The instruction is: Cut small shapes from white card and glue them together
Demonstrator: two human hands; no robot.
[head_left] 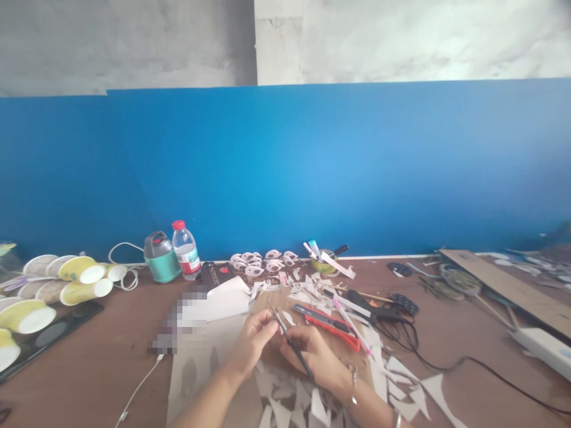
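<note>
My right hand (314, 356) is closed around a slim dark pointed tool (292, 342), which looks like tweezers. Its tip points up and away, passing close to the fingers of my left hand (256, 339). That left hand is closed in a pinch, thumb against fingers, and what it holds is hidden or too small to name. Just beyond both hands lies a small white paper piece (289, 318). To the right of it rest a red-handled tool (332, 331) and a dark cutter (321, 315). Below my hands, white paper scraps (281, 410) cover the board.
Paper cups (35, 320) lie stacked on their sides at left. A water bottle (186, 252) and a teal container (163, 267) stand at the back, beside white curled paper shapes (263, 261). A black glue gun (361, 303) with its cord and a white power strip (542, 351) lie right.
</note>
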